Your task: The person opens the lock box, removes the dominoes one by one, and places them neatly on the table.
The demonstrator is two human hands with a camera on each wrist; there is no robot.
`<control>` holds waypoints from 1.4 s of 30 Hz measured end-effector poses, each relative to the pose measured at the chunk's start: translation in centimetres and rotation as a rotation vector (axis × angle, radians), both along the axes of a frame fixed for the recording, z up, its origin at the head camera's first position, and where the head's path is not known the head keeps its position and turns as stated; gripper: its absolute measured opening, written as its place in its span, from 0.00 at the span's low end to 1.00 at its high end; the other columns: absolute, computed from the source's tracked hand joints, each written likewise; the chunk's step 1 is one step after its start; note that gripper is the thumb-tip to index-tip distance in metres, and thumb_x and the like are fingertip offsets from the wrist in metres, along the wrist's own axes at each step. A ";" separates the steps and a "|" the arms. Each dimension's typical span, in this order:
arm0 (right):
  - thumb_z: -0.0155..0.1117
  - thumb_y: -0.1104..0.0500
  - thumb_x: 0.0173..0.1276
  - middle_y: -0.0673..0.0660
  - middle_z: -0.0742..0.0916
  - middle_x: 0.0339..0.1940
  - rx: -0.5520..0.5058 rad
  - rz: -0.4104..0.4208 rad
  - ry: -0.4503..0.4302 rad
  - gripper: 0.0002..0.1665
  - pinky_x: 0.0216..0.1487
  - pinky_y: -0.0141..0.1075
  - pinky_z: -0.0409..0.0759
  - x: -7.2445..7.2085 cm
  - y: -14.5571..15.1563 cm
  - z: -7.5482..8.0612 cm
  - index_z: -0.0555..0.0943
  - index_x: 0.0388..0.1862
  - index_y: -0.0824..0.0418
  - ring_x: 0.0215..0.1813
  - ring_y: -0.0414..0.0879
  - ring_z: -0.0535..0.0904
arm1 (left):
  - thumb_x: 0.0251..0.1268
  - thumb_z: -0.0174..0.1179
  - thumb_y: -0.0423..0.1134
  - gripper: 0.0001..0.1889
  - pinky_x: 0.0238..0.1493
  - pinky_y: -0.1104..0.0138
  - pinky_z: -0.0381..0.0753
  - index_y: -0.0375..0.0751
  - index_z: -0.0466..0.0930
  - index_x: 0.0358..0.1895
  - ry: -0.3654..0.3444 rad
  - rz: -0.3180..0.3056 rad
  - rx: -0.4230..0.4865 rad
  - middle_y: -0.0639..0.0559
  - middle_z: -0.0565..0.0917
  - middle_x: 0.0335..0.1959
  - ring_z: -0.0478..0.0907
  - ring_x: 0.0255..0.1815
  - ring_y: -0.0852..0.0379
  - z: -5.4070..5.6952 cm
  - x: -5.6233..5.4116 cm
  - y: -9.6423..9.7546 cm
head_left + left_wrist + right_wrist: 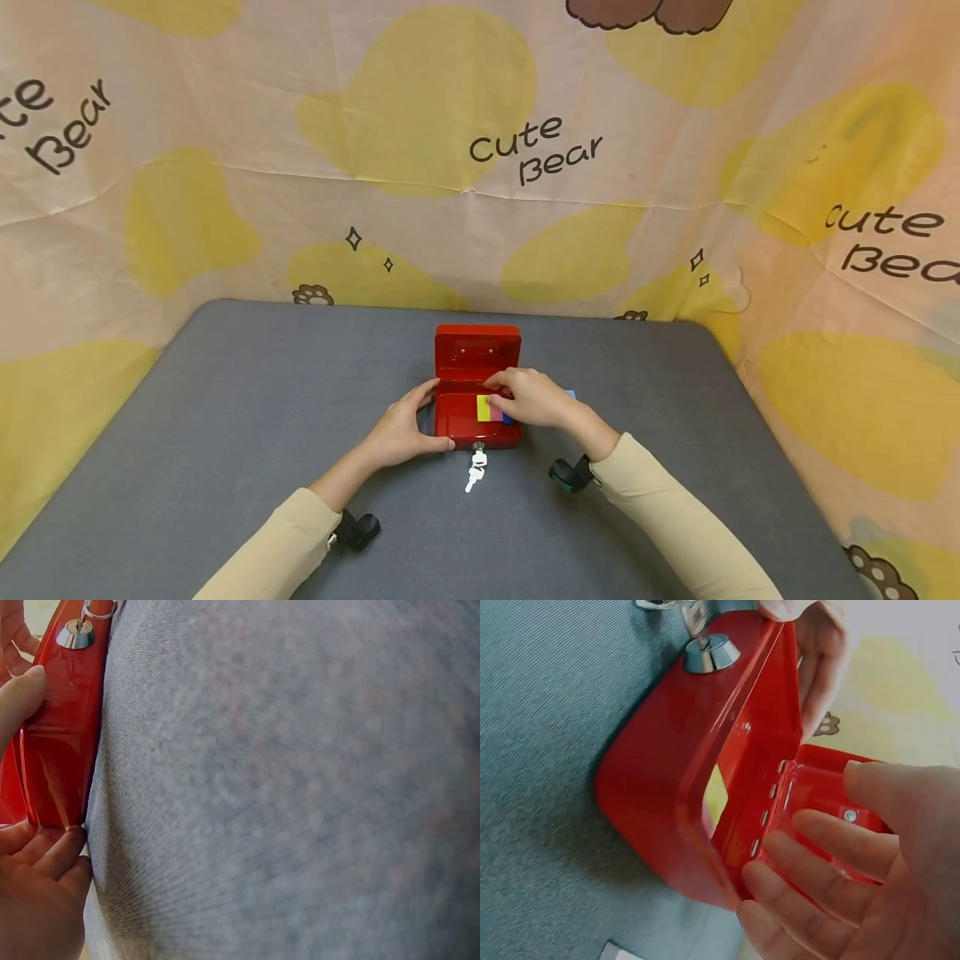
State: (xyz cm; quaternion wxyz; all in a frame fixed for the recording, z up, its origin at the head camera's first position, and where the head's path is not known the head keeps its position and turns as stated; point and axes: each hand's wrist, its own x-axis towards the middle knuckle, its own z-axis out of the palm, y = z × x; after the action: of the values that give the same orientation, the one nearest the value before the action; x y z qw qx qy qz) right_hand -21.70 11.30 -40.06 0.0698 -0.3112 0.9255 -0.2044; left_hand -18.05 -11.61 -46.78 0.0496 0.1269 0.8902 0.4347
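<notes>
A red cash box [454, 427] stands on the table with its lid [477, 335] raised. My left hand [400, 430] holds the box's left side, thumb on the front edge and fingers along the side wall. Over the right half of the box is my right hand [534, 398]; its fingers are loosely bent and nothing is between them in the right wrist view. Inside the box lies a pad of yellow, pink and blue sticky notes [483, 408], partly covered by that hand. Keys [476, 471] hang from the front lock [711, 654].
A small blue-edged item [571, 393] lies right of the box, mostly hidden behind the right wrist. Grey cloth covers the table [300, 392]. A printed fabric curtain [420, 108] rises behind and at both sides. Black wrist cameras [572, 473] sit below each wrist.
</notes>
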 end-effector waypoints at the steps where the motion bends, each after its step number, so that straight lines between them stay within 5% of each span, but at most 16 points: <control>1: 0.60 0.55 0.64 0.55 0.85 0.42 0.003 -0.005 -0.008 0.19 0.40 0.34 0.79 0.0 -0.1 0.1 0.80 0.50 0.64 0.38 0.43 0.79 | 0.39 0.74 0.48 0.49 0.57 0.50 0.71 0.43 0.58 0.68 0.001 -0.001 0.000 0.42 0.66 0.66 0.69 0.62 0.46 0.0 0.0 0.0; 9: 0.58 0.54 0.66 0.55 0.86 0.41 0.033 -0.080 -0.044 0.17 0.42 0.37 0.79 0.2 -1.1 0.5 0.81 0.47 0.64 0.38 0.44 0.82 | 0.38 0.74 0.49 0.49 0.58 0.50 0.71 0.43 0.58 0.68 0.011 -0.005 0.007 0.42 0.67 0.65 0.69 0.62 0.46 0.0 0.0 0.0; 23: 0.56 0.52 0.67 0.52 0.86 0.28 0.061 -0.234 -0.119 0.17 0.25 0.31 0.72 0.2 -2.2 0.6 0.85 0.39 0.62 0.25 0.41 0.74 | 0.38 0.74 0.49 0.50 0.58 0.50 0.70 0.41 0.58 0.68 0.025 -0.004 0.010 0.41 0.68 0.64 0.70 0.61 0.46 0.2 0.2 0.0; 28: 0.55 0.51 0.67 0.50 0.83 0.21 0.083 -0.242 -0.123 0.17 0.23 0.31 0.65 0.1 -2.4 0.5 0.86 0.36 0.61 0.22 0.42 0.71 | 0.37 0.74 0.49 0.50 0.58 0.50 0.70 0.41 0.59 0.68 0.029 -0.002 0.004 0.41 0.68 0.64 0.71 0.61 0.46 0.1 0.1 0.0; 42: 0.55 0.49 0.66 0.49 0.75 0.12 0.082 -0.229 -0.160 0.18 0.21 0.30 0.67 0.2 -2.7 -0.1 0.85 0.36 0.62 0.20 0.41 0.70 | 0.38 0.74 0.50 0.50 0.58 0.51 0.71 0.43 0.58 0.68 0.023 -0.001 0.000 0.42 0.68 0.65 0.70 0.61 0.46 -0.1 0.1 0.1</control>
State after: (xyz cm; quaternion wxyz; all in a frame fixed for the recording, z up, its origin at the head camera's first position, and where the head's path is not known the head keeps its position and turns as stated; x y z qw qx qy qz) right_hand -21.51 8.56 -40.12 0.1322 -0.1832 0.9540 -0.1969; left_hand -17.99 -11.55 -46.89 0.0396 0.1324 0.8906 0.4332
